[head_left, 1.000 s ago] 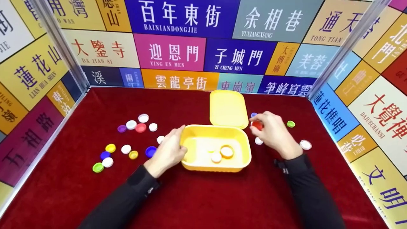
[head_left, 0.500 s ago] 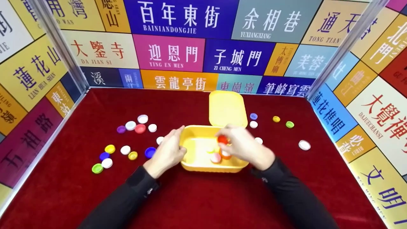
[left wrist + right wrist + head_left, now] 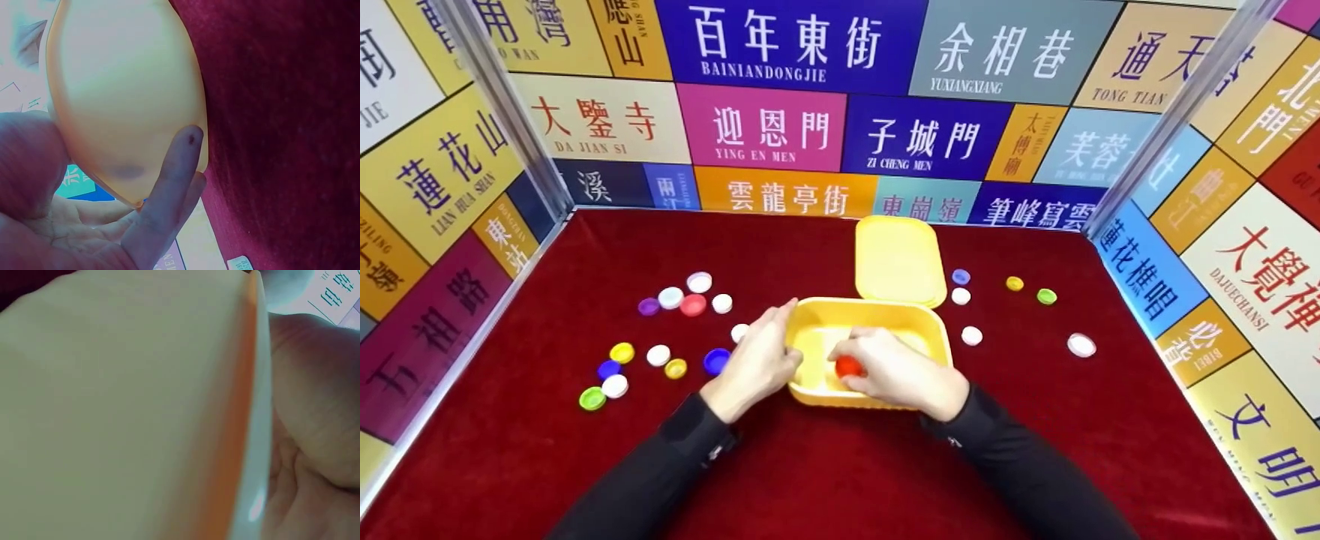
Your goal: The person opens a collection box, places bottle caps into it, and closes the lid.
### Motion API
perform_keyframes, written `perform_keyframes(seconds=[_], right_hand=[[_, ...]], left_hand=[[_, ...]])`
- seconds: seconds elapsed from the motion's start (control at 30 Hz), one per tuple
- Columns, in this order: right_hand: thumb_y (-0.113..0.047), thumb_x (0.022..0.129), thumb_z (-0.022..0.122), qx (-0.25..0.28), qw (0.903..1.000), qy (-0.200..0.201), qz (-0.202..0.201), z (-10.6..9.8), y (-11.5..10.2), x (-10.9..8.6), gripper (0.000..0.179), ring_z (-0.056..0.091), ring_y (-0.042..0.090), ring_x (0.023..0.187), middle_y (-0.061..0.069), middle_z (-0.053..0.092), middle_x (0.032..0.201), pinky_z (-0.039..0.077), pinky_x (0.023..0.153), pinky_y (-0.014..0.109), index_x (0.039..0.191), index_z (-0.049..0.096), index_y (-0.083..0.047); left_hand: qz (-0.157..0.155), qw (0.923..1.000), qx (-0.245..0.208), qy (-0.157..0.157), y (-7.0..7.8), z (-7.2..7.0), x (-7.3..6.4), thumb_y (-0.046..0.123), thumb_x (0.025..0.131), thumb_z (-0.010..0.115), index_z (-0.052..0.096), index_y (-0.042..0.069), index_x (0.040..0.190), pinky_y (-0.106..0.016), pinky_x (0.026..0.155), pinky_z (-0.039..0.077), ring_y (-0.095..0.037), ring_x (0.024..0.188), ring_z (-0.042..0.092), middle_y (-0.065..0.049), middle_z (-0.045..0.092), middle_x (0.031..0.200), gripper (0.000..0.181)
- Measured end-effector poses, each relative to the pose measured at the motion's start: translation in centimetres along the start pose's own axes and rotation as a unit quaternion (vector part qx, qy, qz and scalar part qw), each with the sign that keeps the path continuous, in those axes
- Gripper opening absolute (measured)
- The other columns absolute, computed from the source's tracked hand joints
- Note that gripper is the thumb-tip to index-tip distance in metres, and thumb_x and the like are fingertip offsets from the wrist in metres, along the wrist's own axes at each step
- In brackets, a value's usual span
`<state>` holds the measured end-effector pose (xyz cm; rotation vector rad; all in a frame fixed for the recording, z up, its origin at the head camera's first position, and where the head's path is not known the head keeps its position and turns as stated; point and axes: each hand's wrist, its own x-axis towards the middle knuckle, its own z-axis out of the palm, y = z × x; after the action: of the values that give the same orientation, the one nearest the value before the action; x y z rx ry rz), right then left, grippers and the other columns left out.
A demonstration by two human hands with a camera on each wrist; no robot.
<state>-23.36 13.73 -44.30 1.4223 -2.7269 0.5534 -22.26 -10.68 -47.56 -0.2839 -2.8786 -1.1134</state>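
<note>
The yellow plastic box (image 3: 812,345) stands without its lid in mid-table. My left hand (image 3: 757,365) grips its left end; in the left wrist view the fingers (image 3: 179,163) lie along the box's outer wall (image 3: 124,84). Inside the box's outline, my right hand (image 3: 900,371) pinches a red bottle cap (image 3: 848,366). The right wrist view shows the box wall (image 3: 112,394) up close, with my right palm (image 3: 315,399) beside the rim; the red cap is out of sight there. Caps on the box floor are hidden behind my right hand.
A yellow lid (image 3: 898,259) lies behind the box. Several caps, among them a pink one (image 3: 693,304) and a green one (image 3: 592,398), are scattered to the left. More lie to the right, including a white cap (image 3: 971,335). Sign-covered panels (image 3: 769,127) surround the red cloth (image 3: 840,472).
My right hand has picked up the red cap from right of the box and carried it leftward into the box's outline. A yellow cap behind that hand has come into view. My left hand stays put.
</note>
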Motion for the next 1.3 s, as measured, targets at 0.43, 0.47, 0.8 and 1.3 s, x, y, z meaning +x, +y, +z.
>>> perform_keyframes(seconds=[0.43, 0.47, 0.8, 1.3], right_hand=[[-0.008, 0.099, 0.090, 0.006, 0.9996, 0.027, 0.010, -0.9, 0.3, -1.0, 0.028, 0.074, 0.031, 0.094, 0.017, 0.081, 0.109, 0.067, 0.086, 0.039, 0.126, 0.085, 0.000], [-0.007, 0.099, 0.089, 0.007, 0.9995, 0.028, 0.012, -1.0, 0.3, -1.0, 0.028, 0.074, 0.032, 0.094, 0.017, 0.081, 0.109, 0.067, 0.086, 0.039, 0.126, 0.085, -0.001], [-0.005, 0.101, 0.086, 0.027, 0.9986, 0.041, 0.018, -1.9, 0.8, -1.7, 0.028, 0.077, 0.036, 0.101, 0.018, 0.080, 0.113, 0.070, 0.088, 0.040, 0.129, 0.083, -0.001], [-0.010, 0.101, 0.089, 0.039, 0.9939, 0.077, 0.069, -3.9, 2.5, -2.6, 0.032, 0.080, 0.037, 0.108, 0.016, 0.083, 0.119, 0.072, 0.095, 0.050, 0.132, 0.084, -0.003]], left_hand=[[0.008, 1.0000, -0.002, 0.004, 0.0, 0.1, 0.2, 0.000, 0.101, 0.074, 0.044, -0.002, 0.176, -0.050, 0.120, 0.063, -0.036, 0.137, 0.073, -0.026, 0.066, 0.161, 0.081], [0.009, 1.0000, -0.001, 0.005, 0.0, 0.1, 0.2, -0.001, 0.101, 0.075, 0.044, -0.003, 0.176, -0.050, 0.120, 0.063, -0.036, 0.137, 0.073, -0.026, 0.066, 0.160, 0.081], [0.003, 1.0000, -0.004, 0.001, -0.1, 0.2, -0.1, -0.001, 0.101, 0.074, 0.043, -0.001, 0.177, -0.048, 0.113, 0.065, -0.035, 0.133, 0.072, -0.026, 0.065, 0.162, 0.082], [0.000, 0.9999, -0.012, 0.001, -0.1, 0.2, -0.1, -0.002, 0.101, 0.072, 0.043, -0.001, 0.177, -0.050, 0.118, 0.063, -0.037, 0.138, 0.072, -0.028, 0.061, 0.168, 0.082]])
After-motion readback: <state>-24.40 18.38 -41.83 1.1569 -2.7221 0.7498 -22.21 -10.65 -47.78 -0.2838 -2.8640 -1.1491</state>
